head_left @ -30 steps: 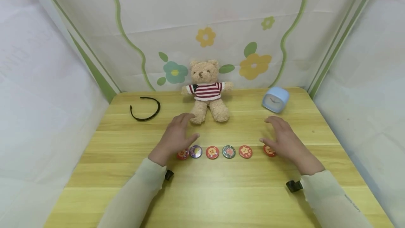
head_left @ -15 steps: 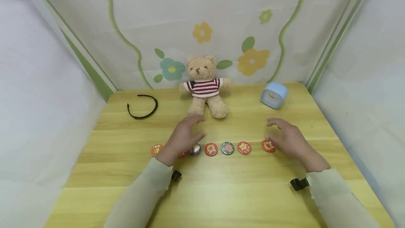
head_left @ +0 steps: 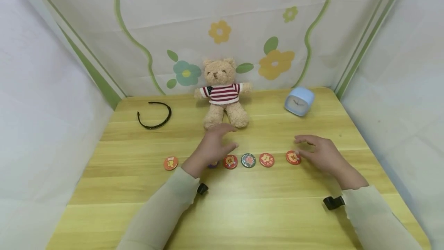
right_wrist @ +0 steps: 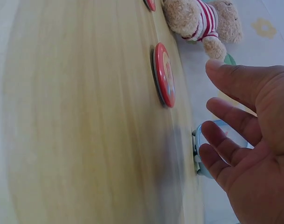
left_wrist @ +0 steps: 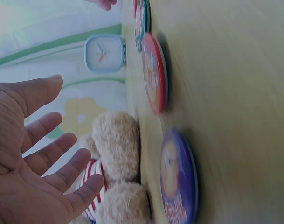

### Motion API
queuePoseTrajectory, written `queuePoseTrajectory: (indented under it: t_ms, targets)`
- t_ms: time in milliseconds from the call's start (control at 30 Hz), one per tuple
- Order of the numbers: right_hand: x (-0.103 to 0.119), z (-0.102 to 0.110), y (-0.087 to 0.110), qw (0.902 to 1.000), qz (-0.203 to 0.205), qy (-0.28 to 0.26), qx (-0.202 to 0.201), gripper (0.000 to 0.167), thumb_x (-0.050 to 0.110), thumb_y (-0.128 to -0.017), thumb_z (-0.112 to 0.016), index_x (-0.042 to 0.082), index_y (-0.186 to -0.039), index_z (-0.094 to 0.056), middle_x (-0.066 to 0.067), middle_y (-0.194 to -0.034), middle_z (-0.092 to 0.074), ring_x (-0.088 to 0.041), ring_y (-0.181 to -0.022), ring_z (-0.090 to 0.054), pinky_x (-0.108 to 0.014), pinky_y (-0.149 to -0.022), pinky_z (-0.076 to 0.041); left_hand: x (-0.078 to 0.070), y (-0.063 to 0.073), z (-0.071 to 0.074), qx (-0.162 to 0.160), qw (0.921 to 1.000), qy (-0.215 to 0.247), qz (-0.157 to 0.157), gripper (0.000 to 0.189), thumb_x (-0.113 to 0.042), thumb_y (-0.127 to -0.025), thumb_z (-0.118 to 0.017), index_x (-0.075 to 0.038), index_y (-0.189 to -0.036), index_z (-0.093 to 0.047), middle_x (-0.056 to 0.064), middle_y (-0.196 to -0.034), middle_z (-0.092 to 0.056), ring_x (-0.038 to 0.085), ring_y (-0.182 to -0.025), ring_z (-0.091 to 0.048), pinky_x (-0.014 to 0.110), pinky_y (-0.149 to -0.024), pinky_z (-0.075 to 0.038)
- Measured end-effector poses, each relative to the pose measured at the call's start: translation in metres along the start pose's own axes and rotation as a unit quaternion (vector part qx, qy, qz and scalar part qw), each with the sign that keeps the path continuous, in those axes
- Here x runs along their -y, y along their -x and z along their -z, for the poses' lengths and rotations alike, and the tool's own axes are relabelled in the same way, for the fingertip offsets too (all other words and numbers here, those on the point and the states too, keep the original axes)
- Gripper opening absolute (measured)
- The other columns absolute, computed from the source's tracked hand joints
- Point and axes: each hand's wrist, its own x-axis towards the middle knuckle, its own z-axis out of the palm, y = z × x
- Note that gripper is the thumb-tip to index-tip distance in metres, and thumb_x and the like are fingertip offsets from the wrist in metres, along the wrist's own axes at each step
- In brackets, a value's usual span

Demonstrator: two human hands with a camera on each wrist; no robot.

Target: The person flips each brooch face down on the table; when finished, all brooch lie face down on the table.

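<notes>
Several round button badges lie in a row across the table. My left hand [head_left: 211, 147], its fingers spread and holding nothing, hovers over the row's left part. Under it the purple badge [left_wrist: 179, 179] is mostly hidden in the head view, and the red badge [head_left: 230, 161] shows just beside the thumb. Farther right come a green badge [head_left: 248, 160] and a red star badge [head_left: 266, 160]. My right hand [head_left: 322, 155], loosely curved with nothing in it, is over the table by the rightmost red badge [head_left: 293, 157]. An orange badge [head_left: 170, 163] lies alone at the left end.
Behind the row a teddy bear [head_left: 223, 93] in a striped shirt sits against the flowered backdrop [head_left: 243, 18]. At the back left lies a black headband [head_left: 169, 115]; a blue alarm clock [head_left: 300, 101] stands at the back right. White cloth walls [head_left: 399, 99] flank the table [head_left: 249, 211].
My left hand has moved right along the row, uncovering the orange badge and covering a red one at the left. My right hand has drifted slightly right, off the rightmost badge.
</notes>
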Motion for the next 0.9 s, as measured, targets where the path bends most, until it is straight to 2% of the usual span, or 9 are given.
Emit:
queuePoseTrajectory:
  t_ms: [167, 367, 500, 700, 900]
  targets:
    - [-0.006, 0.002, 0.005, 0.9999, -0.01, 0.005, 0.007, 0.035, 0.029, -0.102, -0.08, 0.013, -0.134, -0.076, -0.017, -0.145, -0.071, -0.049, -0.141, -0.059, -0.071, -0.114, -0.046, -0.014, -0.008, -0.012, 0.028, 0.9995, 0.01, -0.01, 0.046, -0.025, -0.099, -0.083, -0.012, -0.142, -0.071, 0.012, -0.158, -0.062, 0.033, -0.151, -0.053, 0.051, -0.128, -0.04]
    - [-0.012, 0.001, 0.008, 0.9994, -0.022, 0.014, 0.024, 0.036, 0.028, -0.099, -0.083, 0.014, -0.132, -0.076, -0.018, -0.142, -0.072, -0.051, -0.142, -0.057, -0.072, -0.116, -0.043, -0.024, -0.015, -0.033, 0.067, 0.9976, -0.011, -0.016, 0.047, -0.03, -0.102, -0.08, -0.014, -0.145, -0.069, 0.008, -0.158, -0.062, 0.027, -0.151, -0.054, 0.043, -0.128, -0.04]
    - [-0.015, 0.0, 0.011, 0.9992, -0.021, 0.014, 0.03, 0.039, 0.029, -0.097, -0.085, 0.014, -0.132, -0.077, -0.016, -0.139, -0.074, -0.048, -0.139, -0.06, -0.07, -0.115, -0.044, -0.032, -0.018, -0.047, 0.092, 0.9951, -0.031, -0.022, 0.047, -0.033, -0.103, -0.077, -0.016, -0.146, -0.069, 0.005, -0.157, -0.063, 0.023, -0.15, -0.055, 0.039, -0.127, -0.042]
    - [-0.019, -0.001, 0.013, 0.9996, -0.012, 0.011, 0.024, 0.039, 0.027, -0.096, -0.087, 0.012, -0.131, -0.078, -0.014, -0.137, -0.076, -0.045, -0.134, -0.065, -0.068, -0.114, -0.048, -0.045, -0.027, -0.067, 0.105, 0.9924, -0.045, -0.045, 0.045, -0.035, -0.103, -0.077, -0.016, -0.144, -0.07, 0.004, -0.155, -0.065, 0.022, -0.149, -0.056, 0.036, -0.127, -0.041]
    - [-0.019, -0.002, 0.015, 0.9995, -0.016, 0.011, 0.025, 0.039, 0.029, -0.096, -0.087, 0.013, -0.13, -0.079, -0.017, -0.14, -0.074, -0.046, -0.136, -0.063, -0.067, -0.115, -0.047, -0.055, -0.037, -0.09, 0.131, 0.9888, -0.057, -0.042, 0.046, -0.035, -0.102, -0.077, -0.018, -0.144, -0.071, -0.002, -0.15, -0.068, 0.019, -0.146, -0.058, 0.032, -0.125, -0.043]
